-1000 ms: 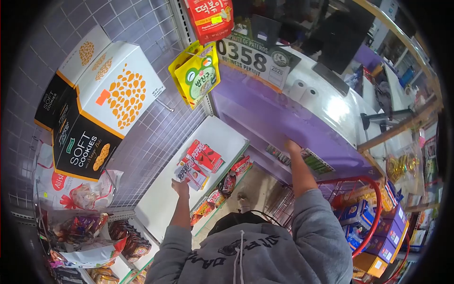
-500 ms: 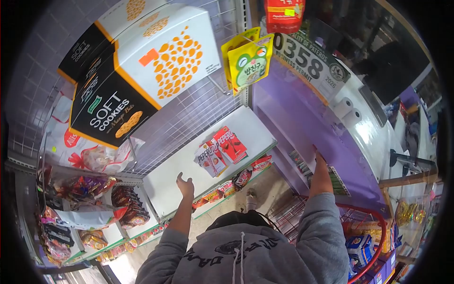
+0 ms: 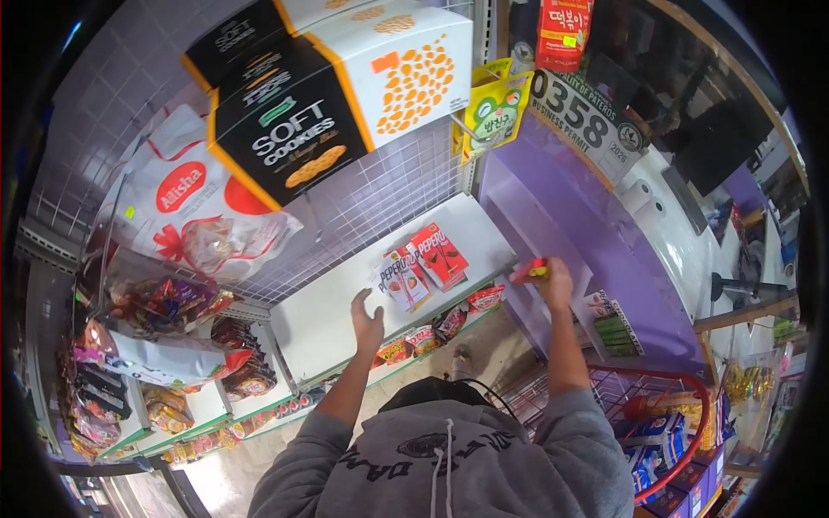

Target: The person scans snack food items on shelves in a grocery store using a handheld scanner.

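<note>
My right hand point(image 3: 560, 285) is closed on a small red and yellow pack point(image 3: 523, 273), held just off the right end of the white shelf point(image 3: 324, 332). Its print is too small to read. Over the front part of the same shelf, my left hand point(image 3: 369, 321) has its fingers apart and holds nothing. Just beyond it, red Pepero boxes point(image 3: 445, 257) and pink-and-white Pepero boxes point(image 3: 404, 281) lie overlapping on the shelf top.
Large Soft Cookies boxes point(image 3: 289, 129) and an Alisha bag point(image 3: 181, 190) are at upper left. Yellow pouches point(image 3: 496, 112) hang from a wire grid. A purple counter point(image 3: 622, 250) stands right, above a red shopping basket point(image 3: 704, 423) with blue packs. Snack packs fill the lower shelf point(image 3: 423, 338).
My right hand has moved left from beside the purple counter toward the shelf, and the red and yellow pack now shows in it. My left hand has come nearer the Pepero boxes.
</note>
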Demonstrator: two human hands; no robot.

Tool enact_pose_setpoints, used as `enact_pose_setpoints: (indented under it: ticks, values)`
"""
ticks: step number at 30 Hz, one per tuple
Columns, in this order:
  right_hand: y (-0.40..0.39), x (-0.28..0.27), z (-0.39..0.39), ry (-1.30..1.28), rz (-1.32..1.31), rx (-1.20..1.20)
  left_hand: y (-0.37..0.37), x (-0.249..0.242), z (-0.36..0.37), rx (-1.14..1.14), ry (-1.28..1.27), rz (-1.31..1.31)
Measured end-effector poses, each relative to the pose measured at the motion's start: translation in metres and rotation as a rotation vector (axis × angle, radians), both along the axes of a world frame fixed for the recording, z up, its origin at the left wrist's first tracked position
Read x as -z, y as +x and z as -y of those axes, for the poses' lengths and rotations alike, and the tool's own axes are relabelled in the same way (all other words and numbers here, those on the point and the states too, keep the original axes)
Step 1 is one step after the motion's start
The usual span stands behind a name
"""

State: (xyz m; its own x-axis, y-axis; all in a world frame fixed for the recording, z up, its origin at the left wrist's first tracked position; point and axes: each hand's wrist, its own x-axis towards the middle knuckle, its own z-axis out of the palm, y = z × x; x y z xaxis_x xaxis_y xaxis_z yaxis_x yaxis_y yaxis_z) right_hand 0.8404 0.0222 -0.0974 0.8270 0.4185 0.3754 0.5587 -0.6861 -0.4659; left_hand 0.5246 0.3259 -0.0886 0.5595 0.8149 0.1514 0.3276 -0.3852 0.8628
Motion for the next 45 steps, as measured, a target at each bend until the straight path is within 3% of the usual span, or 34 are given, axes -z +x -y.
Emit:
enact_pose_setpoints:
  ticks: [2, 5, 9, 11, 14, 15, 17, 21, 25, 29, 33, 36, 37, 40, 44, 45]
  values:
    - [-0.025, -0.024, -0.023, 0.092, -0.017, -0.155, 0.001, -0.022, 0.006, 0.178, -0.09, 0.001]
    - [-0.069, -0.099, -0.061, 0.042, -0.285, -0.406, 0.0, -0.062, 0.019, 0.519, -0.134, 0.029]
    - [-0.116, -0.154, -0.117, 0.218, -0.583, -0.897, -0.018, -0.106, 0.027, 0.9, -0.419, 0.026]
    - [-0.141, -0.174, -0.142, 0.342, -0.694, -1.019, -0.038, -0.113, 0.024, 0.896, -0.657, 0.085]
    - [-0.186, -0.188, -0.179, 0.626, -0.765, -0.844, -0.065, -0.098, 0.022, 0.71, -1.007, 0.367]
    - [-0.209, -0.21, -0.184, 0.525, -0.635, -0.737, -0.072, -0.103, 0.021, 0.621, -1.192, 0.492]
    - [-0.253, -0.207, -0.199, 0.484, -0.264, -0.883, -0.08, -0.124, 0.023, 0.518, -1.439, 0.816]
    - [-0.329, -0.209, -0.2, 0.122, 0.082, -1.16, -0.108, -0.13, 0.011, 0.316, -1.23, 0.848]
    - [-0.317, -0.211, -0.231, 0.171, 0.192, -1.057, -0.125, -0.138, 0.01, 0.321, -1.25, 0.757]
    - [-0.307, -0.229, -0.26, 0.217, 0.122, -0.897, -0.138, -0.153, 0.015, 0.435, -1.315, 0.736]
    - [-0.363, -0.212, -0.238, 0.189, 0.108, -1.121, -0.158, -0.147, 0.004, 0.329, -1.114, 0.829]
    - [-0.382, -0.211, -0.222, 0.151, 0.056, -1.198, -0.171, -0.155, 0.002, 0.278, -1.16, 0.769]
    - [-0.375, -0.214, -0.226, 0.126, 0.042, -1.167, -0.174, -0.152, -0.002, 0.316, -1.249, 0.771]
    - [-0.346, -0.221, -0.252, 0.21, 0.249, -0.869, -0.174, -0.148, 0.008, 0.454, -1.158, 0.781]
    - [-0.307, -0.217, -0.269, 0.391, -0.429, -0.811, -0.174, -0.164, 0.008, 0.585, -1.081, 0.736]
    - [-0.307, -0.219, -0.265, 0.443, -0.591, -0.803, -0.173, -0.165, 0.008, 0.519, -1.029, 0.721]
